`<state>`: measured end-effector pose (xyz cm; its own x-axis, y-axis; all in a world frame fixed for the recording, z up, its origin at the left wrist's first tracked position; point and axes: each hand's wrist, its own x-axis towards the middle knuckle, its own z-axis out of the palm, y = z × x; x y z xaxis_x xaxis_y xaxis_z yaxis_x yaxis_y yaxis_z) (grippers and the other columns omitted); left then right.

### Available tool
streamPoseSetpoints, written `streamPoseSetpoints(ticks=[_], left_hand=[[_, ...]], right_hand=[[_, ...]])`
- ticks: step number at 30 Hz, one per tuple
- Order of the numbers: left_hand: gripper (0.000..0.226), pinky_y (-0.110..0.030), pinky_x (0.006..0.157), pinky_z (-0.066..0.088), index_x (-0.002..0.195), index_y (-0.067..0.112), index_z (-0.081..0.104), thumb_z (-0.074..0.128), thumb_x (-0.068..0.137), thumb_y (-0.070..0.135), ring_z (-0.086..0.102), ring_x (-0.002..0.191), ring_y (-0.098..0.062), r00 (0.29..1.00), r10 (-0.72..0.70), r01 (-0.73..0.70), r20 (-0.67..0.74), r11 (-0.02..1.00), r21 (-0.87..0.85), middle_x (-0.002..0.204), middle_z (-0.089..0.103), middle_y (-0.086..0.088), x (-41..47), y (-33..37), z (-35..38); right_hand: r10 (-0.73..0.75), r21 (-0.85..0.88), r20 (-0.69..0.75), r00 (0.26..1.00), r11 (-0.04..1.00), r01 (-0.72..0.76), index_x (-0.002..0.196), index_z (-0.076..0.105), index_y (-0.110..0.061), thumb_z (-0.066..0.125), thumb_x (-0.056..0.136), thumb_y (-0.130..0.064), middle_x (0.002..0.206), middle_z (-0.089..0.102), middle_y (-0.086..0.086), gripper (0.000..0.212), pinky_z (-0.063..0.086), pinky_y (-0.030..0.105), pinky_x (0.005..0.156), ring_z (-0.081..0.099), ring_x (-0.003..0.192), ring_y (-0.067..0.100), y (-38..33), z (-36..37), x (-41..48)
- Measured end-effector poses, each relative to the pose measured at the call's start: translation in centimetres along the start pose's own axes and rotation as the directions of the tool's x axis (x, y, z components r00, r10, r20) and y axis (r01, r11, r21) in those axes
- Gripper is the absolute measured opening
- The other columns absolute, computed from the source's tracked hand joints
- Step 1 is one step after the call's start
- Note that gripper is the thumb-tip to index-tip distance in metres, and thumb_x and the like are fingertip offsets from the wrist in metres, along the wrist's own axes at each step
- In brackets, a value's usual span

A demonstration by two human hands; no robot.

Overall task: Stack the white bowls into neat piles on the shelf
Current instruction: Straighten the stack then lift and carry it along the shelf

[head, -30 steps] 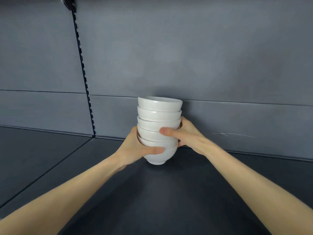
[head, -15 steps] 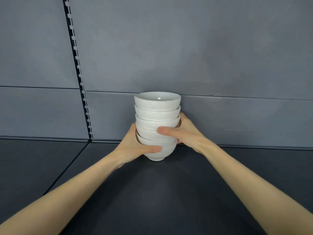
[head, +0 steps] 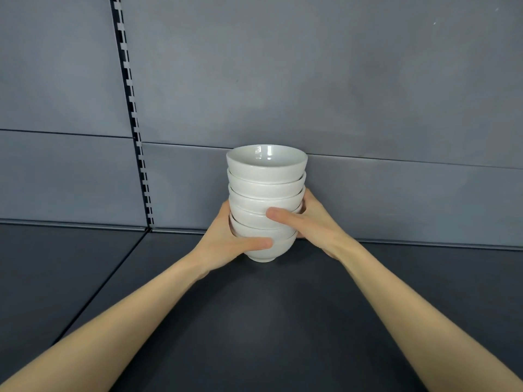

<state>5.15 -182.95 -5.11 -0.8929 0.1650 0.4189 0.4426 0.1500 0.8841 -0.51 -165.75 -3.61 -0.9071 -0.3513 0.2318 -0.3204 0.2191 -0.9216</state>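
both hands hold one stack [head: 266, 193] of white bowls, nested upright, near the back of the dark shelf [head: 283, 321]. the left hand [head: 226, 239] curls round the lowest bowls, thumb across the front. the right hand [head: 314, 222] wraps the other side a little higher, thumb laid over the middle bowls. the far fingers are hidden behind the stack. the bottom bowl's foot sits at the shelf or just above it; i cannot tell which. the stack stands just in front of the grey back panel [head: 339, 80], well right of the slotted upright [head: 133, 123].

the step in hand looks like setting the pile down. to do it well, lower it straight so the foot lands flat, not on one edge. the upper bowls sit above both grips, so any tilt could slide them; the rims look slightly uneven on the right. once the foot bears weight, ease the grip evenly on both sides, then nudge the rims into line with flat fingers. leave a small gap from the panel so the top bowl does not knock it. glazed bowls chip and slip, so let go slowly.
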Motion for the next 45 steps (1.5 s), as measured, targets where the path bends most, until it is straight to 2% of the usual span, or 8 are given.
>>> streamPoseSetpoints(ticks=[6,11,20,27,33,37,41,45], left_hand=[[0.065,-0.007,0.071,0.049,0.110,0.035,0.046,0.074,0.072,-0.010,0.062,0.093,0.013,1.000,-0.006,0.006,-0.030,1.000,-0.016,0.096,0.068,0.031,-0.1,-0.8,-0.1],[0.069,-0.009,0.073,0.049,0.117,0.034,0.044,0.076,0.072,-0.006,0.061,0.098,0.010,0.999,-0.017,0.016,-0.043,1.000,-0.015,0.109,0.065,0.021,0.0,-1.4,-0.2],[0.070,-0.010,0.075,0.050,0.119,0.033,0.043,0.077,0.071,-0.005,0.061,0.101,0.008,1.000,-0.003,0.003,-0.025,1.000,0.006,0.116,0.061,0.014,0.4,-2.2,-0.4],[0.098,-0.017,0.085,0.052,0.137,0.026,0.035,0.086,0.055,0.035,0.057,0.115,-0.001,0.997,-0.073,0.075,-0.028,0.996,0.046,0.129,0.056,0.011,0.6,-3.3,-1.0],[0.097,-0.012,0.082,0.050,0.137,0.029,0.031,0.086,0.057,0.034,0.055,0.112,0.006,0.995,-0.094,0.095,-0.027,0.993,0.069,0.129,0.053,0.016,0.6,-3.4,-1.0],[0.089,-0.014,0.086,0.051,0.133,0.033,0.031,0.085,0.063,0.031,0.054,0.113,0.008,0.993,-0.116,0.116,-0.003,0.990,0.082,0.128,0.052,0.018,0.4,-2.9,-1.0],[0.064,-0.008,0.074,0.049,0.114,0.038,0.041,0.074,0.076,-0.001,0.060,0.099,0.013,0.995,-0.081,0.077,0.051,0.994,0.076,0.111,0.060,0.022,0.5,-1.9,-1.0],[0.074,-0.020,0.088,0.050,0.131,0.033,0.041,0.082,0.073,0.015,0.058,0.113,0.000,0.980,-0.162,0.147,0.118,0.980,0.132,0.123,0.062,0.017,0.6,-1.2,-2.1]], right_hand=[[-0.007,0.003,0.015,1.000,1.000,0.007,0.136,0.041,-0.029,0.078,0.056,-0.055,0.128,0.060,-0.013,0.092,0.052,0.040,0.096,0.059,0.115,0.008,-0.1,0.0,-0.3],[-0.013,0.014,0.017,1.000,1.000,0.012,0.136,0.043,-0.028,0.079,0.070,-0.043,0.127,0.061,-0.011,0.076,0.052,0.035,0.094,0.059,0.113,0.007,-0.3,0.0,-0.4],[-0.005,0.027,0.030,1.000,1.000,0.004,0.135,0.043,-0.030,0.078,0.066,-0.047,0.126,0.061,-0.012,0.080,0.052,0.034,0.094,0.059,0.114,0.008,-0.5,0.0,-0.7],[-0.006,0.021,0.041,0.999,1.000,0.005,0.136,0.042,-0.029,0.077,0.067,-0.047,0.126,0.061,-0.013,0.079,0.050,0.037,0.098,0.059,0.114,0.007,-0.5,-0.1,-0.7],[-0.001,0.009,0.048,0.999,1.000,0.000,0.138,0.039,-0.028,0.078,0.067,-0.049,0.128,0.060,-0.012,0.083,0.050,0.036,0.098,0.058,0.115,0.007,-0.8,0.0,-1.0],[0.001,-0.014,0.113,0.994,1.000,0.000,0.116,0.045,-0.043,0.071,0.084,-0.029,0.116,0.062,-0.021,0.043,0.055,0.018,0.079,0.062,0.101,-0.007,-1.2,-0.2,-1.2],[0.020,-0.048,0.156,0.988,0.999,-0.013,0.114,0.043,-0.043,0.066,0.088,-0.022,0.111,0.059,-0.026,0.040,0.050,0.007,0.068,0.061,0.088,-0.018,-2.1,-0.5,-1.5],[0.075,-0.109,0.170,0.983,0.992,-0.057,0.099,0.047,-0.040,0.065,0.090,-0.017,0.098,0.057,-0.027,0.030,0.045,0.001,0.058,0.059,0.073,-0.023,-3.5,-1.0,-2.0]])
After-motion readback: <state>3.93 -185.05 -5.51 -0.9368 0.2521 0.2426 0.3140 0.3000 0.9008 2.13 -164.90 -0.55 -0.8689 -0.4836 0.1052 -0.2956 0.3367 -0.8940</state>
